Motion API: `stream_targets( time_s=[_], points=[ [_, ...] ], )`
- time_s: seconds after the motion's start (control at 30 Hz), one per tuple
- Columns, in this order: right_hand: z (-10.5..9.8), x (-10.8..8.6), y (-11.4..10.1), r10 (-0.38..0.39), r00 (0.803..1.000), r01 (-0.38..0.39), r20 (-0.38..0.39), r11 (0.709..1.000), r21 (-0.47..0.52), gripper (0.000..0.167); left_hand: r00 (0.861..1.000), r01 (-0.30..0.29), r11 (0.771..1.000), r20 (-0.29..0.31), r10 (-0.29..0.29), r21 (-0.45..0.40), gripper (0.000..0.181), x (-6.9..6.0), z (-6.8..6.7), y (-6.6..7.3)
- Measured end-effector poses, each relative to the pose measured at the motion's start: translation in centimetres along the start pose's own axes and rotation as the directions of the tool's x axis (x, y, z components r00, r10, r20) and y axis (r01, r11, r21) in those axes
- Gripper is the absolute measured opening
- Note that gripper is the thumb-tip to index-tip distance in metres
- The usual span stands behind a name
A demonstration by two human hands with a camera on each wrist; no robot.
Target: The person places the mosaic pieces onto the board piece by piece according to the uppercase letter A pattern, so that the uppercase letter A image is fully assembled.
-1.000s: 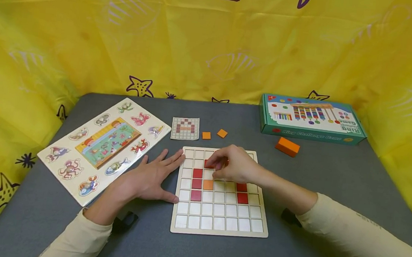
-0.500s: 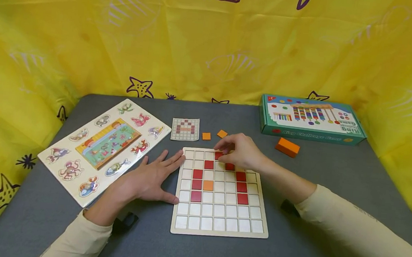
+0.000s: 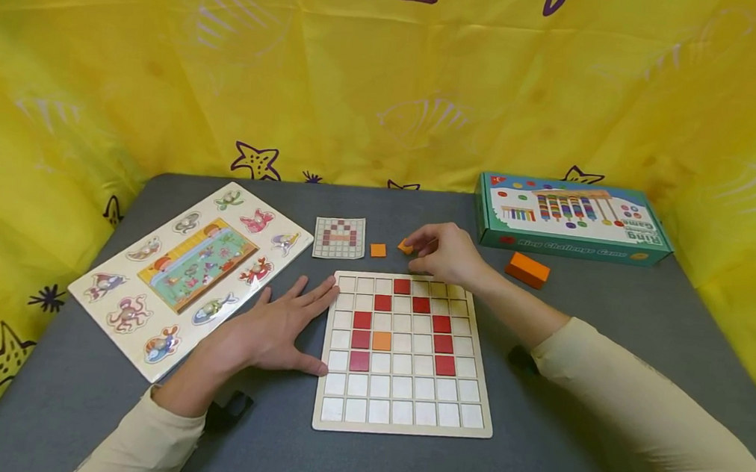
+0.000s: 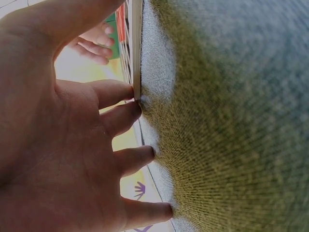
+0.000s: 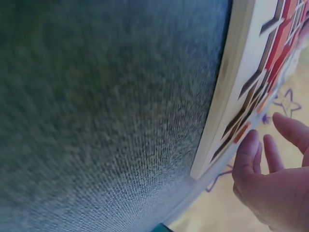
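Note:
A wooden grid board [image 3: 401,433] lies flat, with several red tiles [image 3: 362,320] and one orange tile [image 3: 381,340] set in its squares. My left hand [image 3: 282,329] is spread out flat, its thumb and a fingertip touching the board's left edge; the left wrist view shows its straight fingers [image 4: 135,160] on the grey table. Beyond the board's far edge, my right hand [image 3: 447,253] reaches to a loose orange tile [image 3: 405,247], fingertips at it and partly covering it. Thumb and fingers look apart in the right wrist view. Left of that lies another orange tile [image 3: 378,250].
A small pattern card [image 3: 339,237] lies behind the board. To the left is an animal picture puzzle [image 3: 195,272]. An orange block [image 3: 527,270] sits at the right, before a green Ring Challenge Game box [image 3: 575,219]. A yellow curtain [image 3: 392,80] closes off the back.
My right hand has moved from the board's upper rows to the loose orange tile beyond it, leaving a red tile in the top row uncovered. The left hand has stayed in place.

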State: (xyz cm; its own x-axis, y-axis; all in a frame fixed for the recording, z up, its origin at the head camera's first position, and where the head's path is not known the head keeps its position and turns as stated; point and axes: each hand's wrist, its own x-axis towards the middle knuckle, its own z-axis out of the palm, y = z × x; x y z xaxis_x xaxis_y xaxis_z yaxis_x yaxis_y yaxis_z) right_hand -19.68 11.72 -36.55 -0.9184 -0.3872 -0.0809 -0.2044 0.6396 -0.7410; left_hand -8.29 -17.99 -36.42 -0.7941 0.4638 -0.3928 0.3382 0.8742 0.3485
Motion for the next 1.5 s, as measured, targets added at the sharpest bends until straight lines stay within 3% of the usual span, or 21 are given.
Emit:
stream_targets(
  time_s=[0.3,0.67,1.5],
  points=[
    [-0.3,1.6,0.3,0.053,0.999,-0.052,-0.015,0.998,0.024,0.038,1.000,-0.002,1.000,-0.003,0.002,0.013,0.119,0.0,0.1,0.0],
    [-0.4,2.7,0.6,0.093,0.995,-0.093,0.024,0.996,-0.015,0.039,1.000,-0.013,0.999,-0.011,0.013,0.044,0.118,-0.1,0.1,0.0],
    [-0.1,3.9,0.6,0.083,0.996,-0.080,0.027,0.993,-0.091,0.037,1.000,-0.019,0.998,-0.014,0.020,0.058,0.118,-0.1,-0.1,0.0]
  ],
)
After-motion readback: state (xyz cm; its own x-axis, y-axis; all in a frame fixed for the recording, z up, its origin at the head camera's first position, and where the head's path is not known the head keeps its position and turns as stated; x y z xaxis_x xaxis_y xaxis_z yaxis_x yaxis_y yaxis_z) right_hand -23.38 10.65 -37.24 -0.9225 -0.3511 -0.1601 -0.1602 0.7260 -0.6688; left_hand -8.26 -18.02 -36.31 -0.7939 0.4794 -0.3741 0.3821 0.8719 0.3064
